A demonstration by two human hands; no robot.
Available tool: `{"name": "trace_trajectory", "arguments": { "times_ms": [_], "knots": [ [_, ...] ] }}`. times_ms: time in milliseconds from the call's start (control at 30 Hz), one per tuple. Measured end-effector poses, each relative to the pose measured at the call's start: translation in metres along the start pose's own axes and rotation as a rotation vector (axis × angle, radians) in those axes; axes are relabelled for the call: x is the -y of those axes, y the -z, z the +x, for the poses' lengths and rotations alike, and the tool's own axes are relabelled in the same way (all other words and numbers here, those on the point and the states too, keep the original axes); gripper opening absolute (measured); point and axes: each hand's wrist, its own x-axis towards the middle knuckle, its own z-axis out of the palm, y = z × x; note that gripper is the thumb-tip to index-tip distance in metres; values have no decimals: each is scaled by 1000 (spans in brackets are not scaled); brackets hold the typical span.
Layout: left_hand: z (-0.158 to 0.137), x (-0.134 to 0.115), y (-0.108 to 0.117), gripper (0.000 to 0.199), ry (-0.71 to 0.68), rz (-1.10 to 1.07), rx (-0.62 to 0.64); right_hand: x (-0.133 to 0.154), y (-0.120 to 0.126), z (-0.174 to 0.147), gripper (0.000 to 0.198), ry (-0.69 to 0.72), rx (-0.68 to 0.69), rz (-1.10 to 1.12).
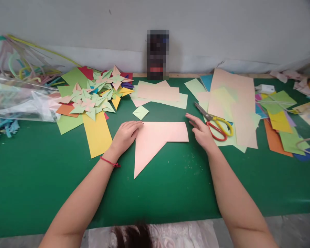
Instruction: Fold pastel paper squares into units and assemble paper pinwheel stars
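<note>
A pink sheet of paper point(155, 137) lies on the green table, folded so that a triangular flap points toward me and a straight strip runs off to the right. My left hand point(127, 135) rests flat on its upper left corner, fingers stretched out. Just past the strip's right end, my right hand point(200, 132) is held with its fingers extended and nothing in them. Close beside that hand are scissors point(217, 122) with one red and one yellow handle, lying on paper. A small folded light green square point(141, 112) sits just beyond my left fingertips.
Folded paper stars point(93, 94) are heaped at the back left, near a yellow sheet point(98, 134) and a clear plastic bag point(23, 100). Pink sheets point(244, 110) lie to the right, coloured scraps point(279, 120) beyond. A blurred dark upright object point(158, 55) stands against the wall.
</note>
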Motion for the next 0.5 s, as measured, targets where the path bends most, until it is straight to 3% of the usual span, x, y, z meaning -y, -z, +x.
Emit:
{"name": "trace_trajectory", "arguments": {
  "times_ms": [167,333,400,500],
  "knots": [
    [1,2,-1,40,78,-104,-65,8,6,-1,43,24,124,-129],
    [1,3,2,29,75,-188,-35,8,10,0,28,93,175,-55],
    [2,4,2,29,114,-221,-33,5,8,0,22,75,135,-20],
    [3,7,0,32,196,-273,-72,3,2,2,28,10,10,-72]
  ]
}}
